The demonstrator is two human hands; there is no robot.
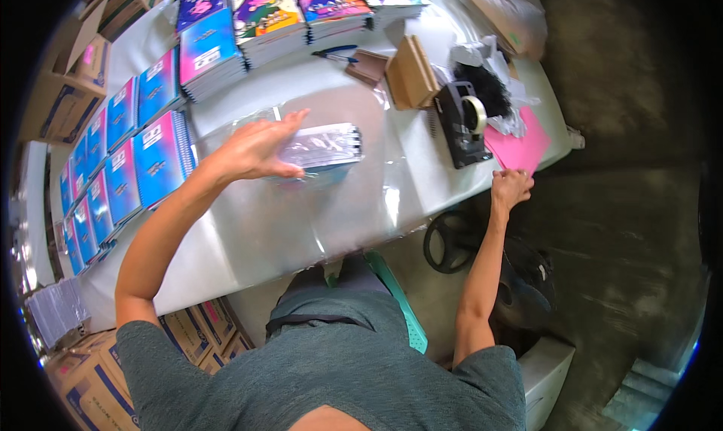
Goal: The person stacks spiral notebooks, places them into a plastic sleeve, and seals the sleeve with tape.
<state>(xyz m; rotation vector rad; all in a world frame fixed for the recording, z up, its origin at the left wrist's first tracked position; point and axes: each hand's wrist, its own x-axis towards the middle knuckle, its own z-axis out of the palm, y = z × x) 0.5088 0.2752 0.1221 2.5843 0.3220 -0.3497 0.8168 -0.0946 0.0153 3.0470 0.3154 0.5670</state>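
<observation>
A small stack of spiral notebooks (pixel 324 146) in clear plastic lies on the worktable, its black spiral binding facing right. My left hand (pixel 260 151) is at the stack's left end, thumb and fingers spread, with the thumb along the near side. Around and under the stack is a wide sheet of clear plastic film (pixel 279 213). At the table's right edge, my right hand (pixel 512 188) has its fingers curled closed at the near edge of a pink paper sheet (pixel 523 141). My fingertips there are partly hidden.
Blue-pink notebooks (pixel 158 156) stand in rows at left; colourful notebook stacks (pixel 331 6) line the far side. Right of the wrapped stack are a cardboard piece (pixel 410 73), a black tape dispenser (pixel 459 126) and scissors (pixel 337 53). Cartons (pixel 71 103) flank the table; below is a black wheel (pixel 448 241).
</observation>
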